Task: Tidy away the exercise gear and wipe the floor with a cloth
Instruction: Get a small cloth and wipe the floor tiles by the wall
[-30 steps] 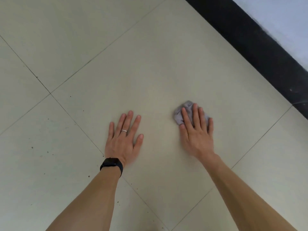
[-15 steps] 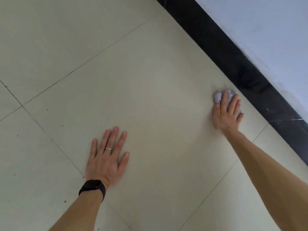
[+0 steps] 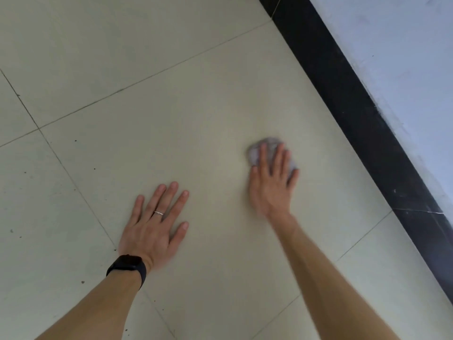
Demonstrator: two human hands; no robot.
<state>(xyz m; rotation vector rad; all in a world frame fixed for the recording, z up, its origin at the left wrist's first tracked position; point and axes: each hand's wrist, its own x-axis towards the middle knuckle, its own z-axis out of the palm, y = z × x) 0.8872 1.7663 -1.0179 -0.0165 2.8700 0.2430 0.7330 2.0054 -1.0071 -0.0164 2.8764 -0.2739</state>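
Fingers of right hand (image 3: pixel 272 182) lie straight, pressing crumpled grey cloth (image 3: pixel 256 153) onto pale tiled floor (image 3: pixel 171 106), near black skirting (image 3: pixel 355 106). Left hand (image 3: pixel 153 227) rests flat, fingers spread, on floor.

Two hands (image 3: pixel 154 224) (image 3: pixel 272 185), one cloth (image 3: pixel 253 154)

Pale tiled floor (image 3: pixel 171 106), black skirting (image 3: pixel 353 106), white wall (image 3: pixel 404 57)
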